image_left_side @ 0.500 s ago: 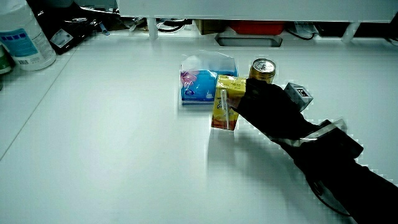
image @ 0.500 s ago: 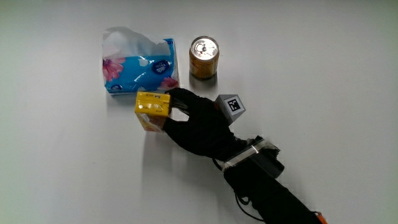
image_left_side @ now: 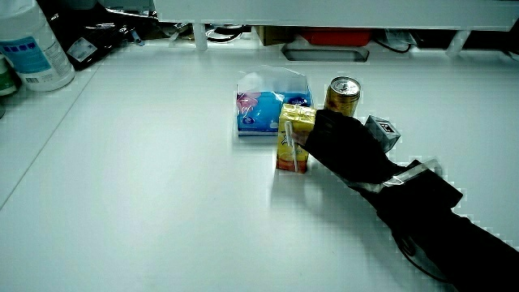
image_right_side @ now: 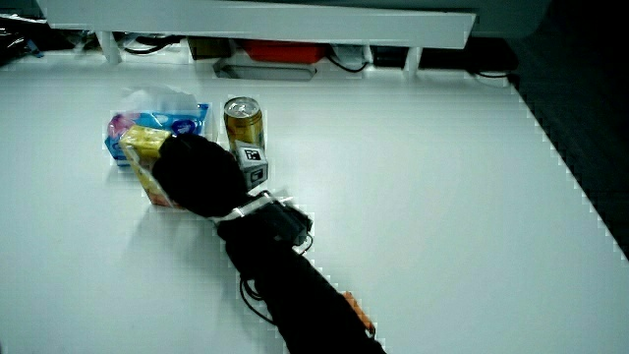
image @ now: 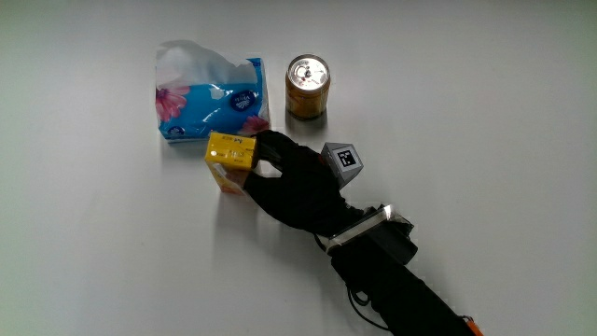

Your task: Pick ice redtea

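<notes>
On the white tabletop (image: 485,103), the blue tissue pack (image: 207,101) lies beside a gold drink can (image: 306,86). Just nearer to me than the pack stands the yellow iced red tea carton (image: 229,161), upright on the tabletop. My hand (image: 294,187) in its black glove is clamped on the carton's side, fingers curled around it. The small patterned cube (image: 343,161) sits on my hand's back.
</notes>
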### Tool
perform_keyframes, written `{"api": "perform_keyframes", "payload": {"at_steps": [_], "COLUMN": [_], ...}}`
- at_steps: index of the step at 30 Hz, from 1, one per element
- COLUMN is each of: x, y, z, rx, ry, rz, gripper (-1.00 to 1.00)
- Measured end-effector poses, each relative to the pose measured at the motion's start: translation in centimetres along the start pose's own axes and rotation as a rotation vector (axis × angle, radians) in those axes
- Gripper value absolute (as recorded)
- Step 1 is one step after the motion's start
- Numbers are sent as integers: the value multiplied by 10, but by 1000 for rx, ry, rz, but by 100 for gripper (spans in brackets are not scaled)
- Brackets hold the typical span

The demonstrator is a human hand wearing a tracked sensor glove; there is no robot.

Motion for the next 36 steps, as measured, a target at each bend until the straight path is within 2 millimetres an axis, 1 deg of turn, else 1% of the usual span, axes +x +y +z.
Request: {"api": "perform_keyframes", "payload": {"at_steps": [5,16,20,22,25,28,30,32,33,34,35,36], "x": [0,2,-3,-6,-17,-34,-43,-50,-55,-60,-63,-65], "y": [-1,-1,-5,-7,-15,-25,-33,-41,-47,-52,-58,-62], "z": [0,0,1,3,7,13,18,25,27,28,32,35], "rx": [-1,-6,-17,-30,-51,-67,-86,-107,-98,-119,-111,-138], "ry": [-2,-26,-22,-20,-15,-47,-138,-207,-249,-244,-299,-311], "rz": [-4,-37,-54,-35,-37,-35,-107,-105,-172,-171,-217,-196], "gripper": [0,48,65,74,87,100,100,100,100,100,100,100]}}
